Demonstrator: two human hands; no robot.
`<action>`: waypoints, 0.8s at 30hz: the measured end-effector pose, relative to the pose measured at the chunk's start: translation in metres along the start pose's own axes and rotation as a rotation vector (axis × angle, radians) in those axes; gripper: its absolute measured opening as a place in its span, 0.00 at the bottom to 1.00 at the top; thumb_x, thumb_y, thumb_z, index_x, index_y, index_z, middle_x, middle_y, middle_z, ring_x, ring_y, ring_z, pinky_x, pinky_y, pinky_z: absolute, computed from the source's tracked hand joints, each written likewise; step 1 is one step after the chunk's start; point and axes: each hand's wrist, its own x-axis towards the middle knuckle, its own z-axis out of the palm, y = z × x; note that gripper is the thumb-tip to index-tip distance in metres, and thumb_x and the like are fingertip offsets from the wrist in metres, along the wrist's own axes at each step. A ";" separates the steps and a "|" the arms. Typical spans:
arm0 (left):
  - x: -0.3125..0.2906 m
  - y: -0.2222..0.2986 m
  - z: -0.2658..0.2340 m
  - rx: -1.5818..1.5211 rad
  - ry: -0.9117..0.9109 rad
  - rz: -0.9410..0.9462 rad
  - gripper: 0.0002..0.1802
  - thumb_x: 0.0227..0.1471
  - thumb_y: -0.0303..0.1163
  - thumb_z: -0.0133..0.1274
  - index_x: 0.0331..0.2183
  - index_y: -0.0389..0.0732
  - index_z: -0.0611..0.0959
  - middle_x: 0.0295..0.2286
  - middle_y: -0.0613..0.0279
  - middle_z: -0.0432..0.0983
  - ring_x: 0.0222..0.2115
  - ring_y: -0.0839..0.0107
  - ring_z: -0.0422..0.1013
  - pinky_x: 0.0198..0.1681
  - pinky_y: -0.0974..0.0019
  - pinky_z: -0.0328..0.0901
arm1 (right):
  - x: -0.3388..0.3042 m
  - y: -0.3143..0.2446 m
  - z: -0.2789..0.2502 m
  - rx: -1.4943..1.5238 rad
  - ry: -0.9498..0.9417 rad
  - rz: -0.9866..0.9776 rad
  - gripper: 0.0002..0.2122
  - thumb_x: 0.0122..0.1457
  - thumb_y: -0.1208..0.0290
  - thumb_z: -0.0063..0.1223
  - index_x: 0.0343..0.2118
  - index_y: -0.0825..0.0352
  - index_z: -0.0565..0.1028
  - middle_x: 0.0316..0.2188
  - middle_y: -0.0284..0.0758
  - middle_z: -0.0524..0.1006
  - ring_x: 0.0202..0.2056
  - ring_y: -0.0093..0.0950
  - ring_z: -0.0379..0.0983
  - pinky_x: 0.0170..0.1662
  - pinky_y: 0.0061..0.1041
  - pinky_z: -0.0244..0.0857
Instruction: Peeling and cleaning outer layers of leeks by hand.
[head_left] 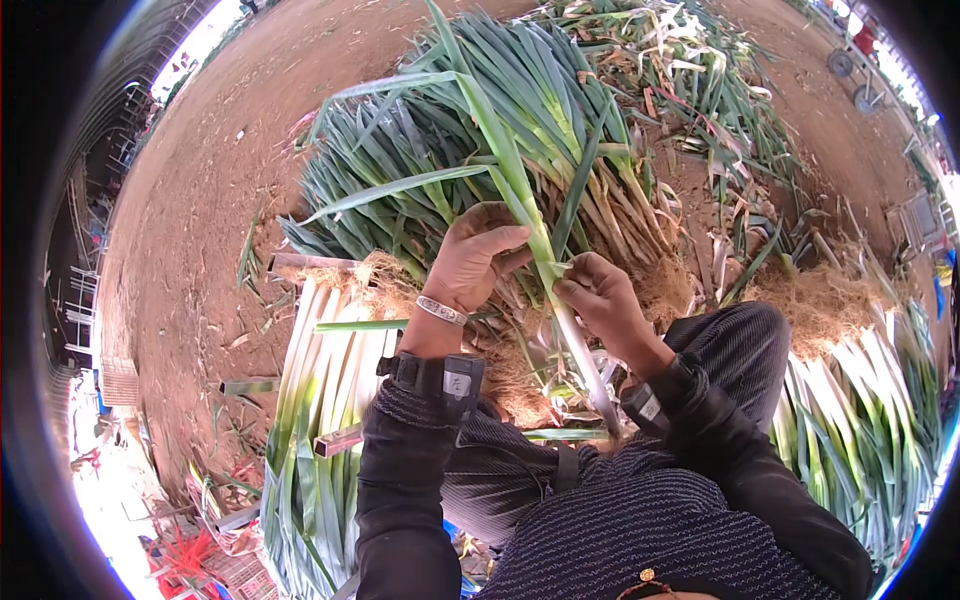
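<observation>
A long green onion [540,245] slants across the middle, its green leaves pointing up and left and its white root end down by my lap. My left hand [478,252] is closed around the stalk where green turns to white. Just below, my right hand [603,303] pinches a thin strip of outer leaf at the side of the stalk. Behind both hands lies a big heap of untrimmed green onions [400,160] with brown, dry lower leaves and roots. Cleaned white-stemmed green onions [330,350] rest on a metal frame left of my left forearm.
More white-stemmed green onions [850,410] lie at the right beyond my knee [740,340], their roots toward the heap. Stripped leaves [690,90] litter the far right. Square metal bars [338,440] jut out at the left. A wheeled cart [865,75] stands far off on the dirt floor [200,230].
</observation>
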 end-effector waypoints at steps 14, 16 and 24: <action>0.007 -0.011 0.016 0.009 0.114 0.065 0.18 0.44 0.24 0.64 0.40 0.41 0.79 0.33 0.67 0.77 0.30 0.75 0.73 0.30 0.70 0.69 | -0.023 -0.014 0.006 -0.548 0.143 -0.611 0.09 0.53 0.81 0.55 0.31 0.69 0.65 0.27 0.42 0.67 0.28 0.41 0.68 0.31 0.29 0.63; 0.006 -0.009 0.016 -0.005 0.149 0.053 0.16 0.45 0.24 0.64 0.39 0.40 0.79 0.33 0.67 0.77 0.30 0.75 0.73 0.31 0.71 0.70 | -0.029 -0.015 0.003 -0.581 0.110 -0.669 0.09 0.53 0.81 0.55 0.32 0.69 0.65 0.27 0.42 0.68 0.28 0.40 0.68 0.31 0.29 0.63; 0.011 0.000 0.003 -0.298 0.255 -0.059 0.06 0.52 0.26 0.56 0.35 0.39 0.77 0.28 0.64 0.73 0.24 0.73 0.69 0.25 0.69 0.66 | -0.040 -0.024 -0.005 -0.287 -0.103 -0.424 0.06 0.58 0.80 0.49 0.34 0.68 0.64 0.30 0.31 0.65 0.31 0.22 0.63 0.35 0.20 0.60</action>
